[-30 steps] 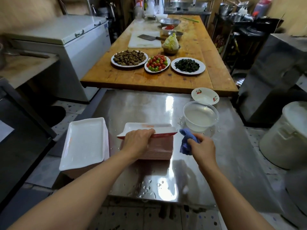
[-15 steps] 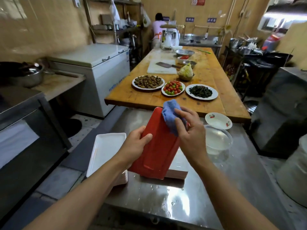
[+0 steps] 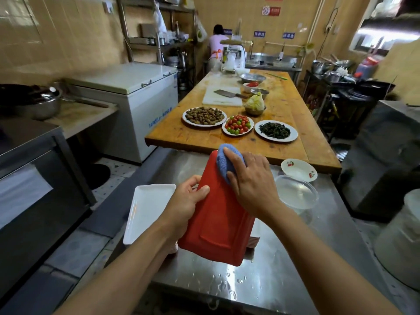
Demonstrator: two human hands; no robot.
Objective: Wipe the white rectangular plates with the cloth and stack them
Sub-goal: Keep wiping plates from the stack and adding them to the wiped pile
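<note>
Steel table (image 3: 284,264), left grip (image 3: 186,201) clasping red-backed plate (image 3: 218,223), right grip (image 3: 247,178) pressing cloth (image 3: 223,161) flat

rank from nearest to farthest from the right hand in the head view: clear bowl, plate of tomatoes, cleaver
1. clear bowl, just right of the right hand, on the steel table.
2. plate of tomatoes, ahead on the wooden table.
3. cleaver, farther back on the white cutting board.

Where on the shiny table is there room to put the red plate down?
Bare steel table lies in front of the red plate, wet with drops, and to the right below the clear bowl. It is crowded left, where the white plate stack sits, and behind, by the small dish.
</note>
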